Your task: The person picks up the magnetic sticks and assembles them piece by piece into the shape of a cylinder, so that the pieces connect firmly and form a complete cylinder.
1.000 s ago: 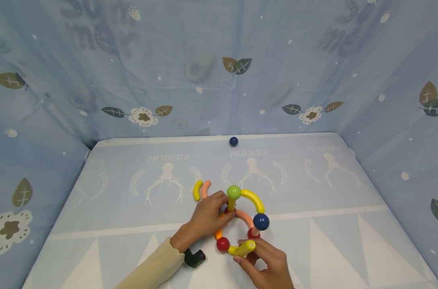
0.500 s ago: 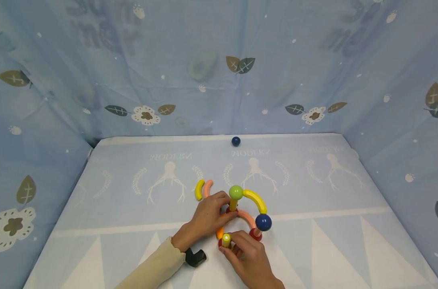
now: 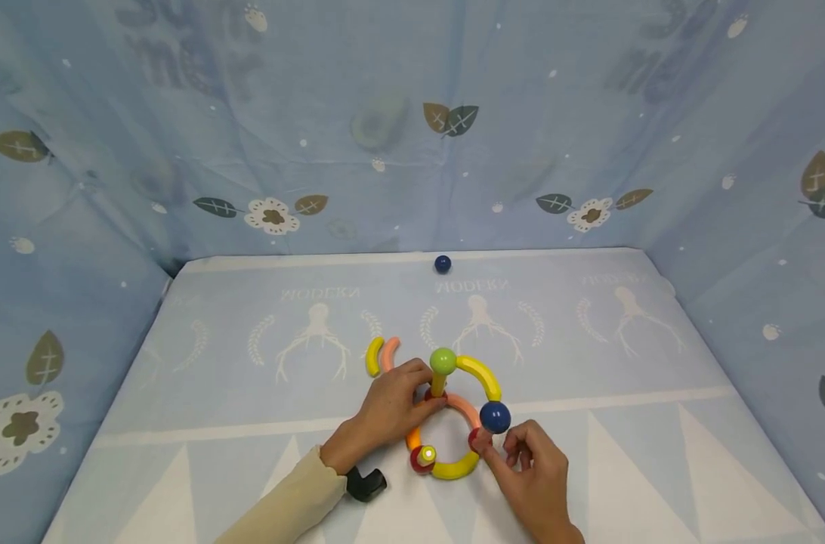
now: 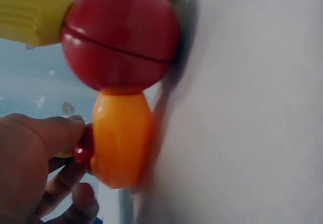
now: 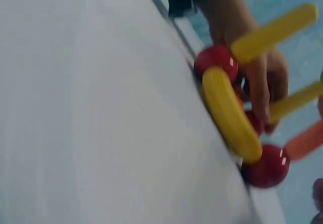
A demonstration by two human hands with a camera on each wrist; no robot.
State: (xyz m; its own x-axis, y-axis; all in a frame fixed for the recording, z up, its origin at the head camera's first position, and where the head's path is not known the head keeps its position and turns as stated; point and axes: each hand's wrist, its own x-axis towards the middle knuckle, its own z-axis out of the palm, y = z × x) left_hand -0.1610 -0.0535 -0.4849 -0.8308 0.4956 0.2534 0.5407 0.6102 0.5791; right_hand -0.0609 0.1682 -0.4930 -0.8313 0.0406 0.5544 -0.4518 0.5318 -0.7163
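Note:
A ring of red balls and curved sticks lies on the table: orange (image 3: 413, 439), pink (image 3: 463, 409) and yellow (image 3: 455, 467). My left hand (image 3: 393, 400) pinches the back-left red ball (image 4: 83, 151), partly hidden by its fingers. On the front-left red ball (image 4: 121, 37) a straight yellow stick (image 5: 275, 32) stands up, its top end free. A green ball (image 3: 443, 360) and a blue ball (image 3: 495, 417) top two more uprights, joined by a yellow arch (image 3: 482, 375). My right hand (image 3: 531, 468) is beside the right red ball (image 5: 266, 166), thumb and forefinger apart; whether the thumb touches is unclear.
A loose yellow curved stick (image 3: 375, 357) and a pink one (image 3: 389, 353) lie behind my left hand. Near the table's back edge sits a blue ball (image 3: 443, 264). A black object (image 3: 366, 486) is at my left wrist. Patterned curtains surround the table.
My right hand brought the straight yellow stick left onto the front-left red ball, let go and moved right, toward the right red ball. My left hand kept its hold.

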